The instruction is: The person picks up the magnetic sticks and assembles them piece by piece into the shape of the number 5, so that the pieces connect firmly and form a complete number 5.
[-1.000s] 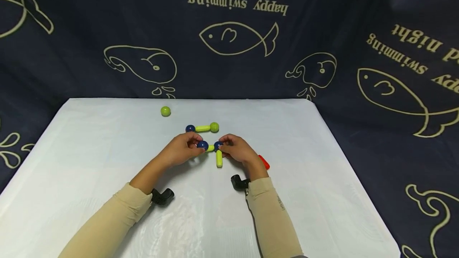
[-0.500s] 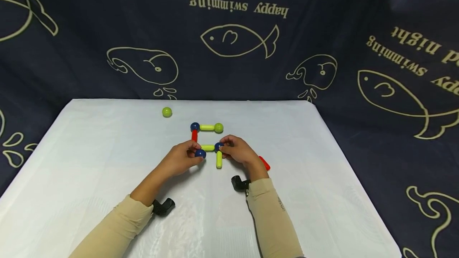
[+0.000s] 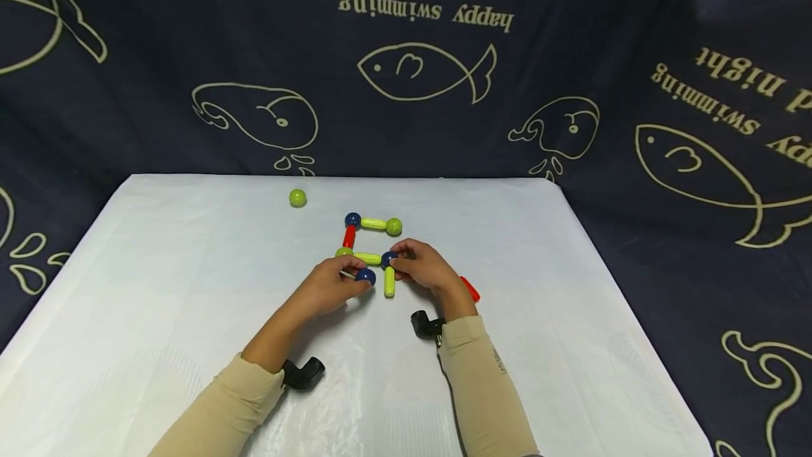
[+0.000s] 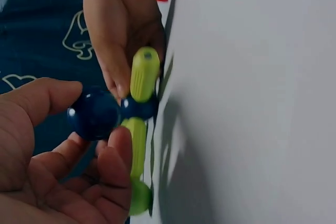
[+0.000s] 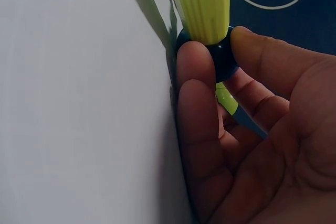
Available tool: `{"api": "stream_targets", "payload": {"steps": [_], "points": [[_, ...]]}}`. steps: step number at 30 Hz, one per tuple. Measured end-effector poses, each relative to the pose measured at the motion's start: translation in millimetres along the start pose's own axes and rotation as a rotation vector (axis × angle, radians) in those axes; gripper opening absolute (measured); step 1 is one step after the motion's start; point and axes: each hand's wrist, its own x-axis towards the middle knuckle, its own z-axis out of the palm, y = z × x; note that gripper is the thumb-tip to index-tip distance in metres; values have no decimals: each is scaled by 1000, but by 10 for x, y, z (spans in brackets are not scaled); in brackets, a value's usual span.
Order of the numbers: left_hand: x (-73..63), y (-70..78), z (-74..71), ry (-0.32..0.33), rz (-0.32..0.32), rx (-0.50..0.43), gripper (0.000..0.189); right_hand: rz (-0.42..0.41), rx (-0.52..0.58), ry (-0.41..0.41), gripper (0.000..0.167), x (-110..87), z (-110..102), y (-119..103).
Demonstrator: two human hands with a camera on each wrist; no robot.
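My left hand (image 3: pixel 331 286) pinches a loose dark blue ball (image 4: pixel 94 115) between thumb and fingers, held just left of the joined pieces. With my right hand (image 3: pixel 423 266), I grip another blue ball (image 5: pixel 227 62). From that ball a yellow-green rod (image 3: pixel 390 282) points toward me. A second yellow-green rod (image 3: pixel 368 258) runs left to a green ball (image 3: pixel 345 252), partly hidden by my left fingers. A red rod (image 3: pixel 349 236) links this green ball to a farther blue ball (image 3: pixel 352 220), which a yellow-green rod (image 3: pixel 373 223) joins to a green ball (image 3: pixel 394 226).
A single green ball (image 3: pixel 297 197) lies toward the back left of the white table (image 3: pixel 539 372). Another red rod (image 3: pixel 470 289) lies beside my right wrist. Behind the table hangs a dark blue cloth (image 3: pixel 254 34) with fish and whale drawings.
My left hand has drawn its blue ball toward me and slightly right, uncovering the red rod and near green ball. The far joined pieces have shifted a little right. My right hand keeps its grip.
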Motion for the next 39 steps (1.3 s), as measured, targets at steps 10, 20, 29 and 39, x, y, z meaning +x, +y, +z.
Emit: {"api": "stream_targets", "payload": {"steps": [10,20,29,39], "points": [[-133,1,340,-56,-50,-22,25,-22,12,-7,24,-11,-6,6],[-155,-15,479,39,4,50,26,-35,13,-15,25,-39,-23,-15],[-136,-98,370,153,26,-18,26,-33,31,-20,24,-11,7,1],[36,-402,41,281,106,24,50,-7,21,-13,24,1,6,-7]]}}
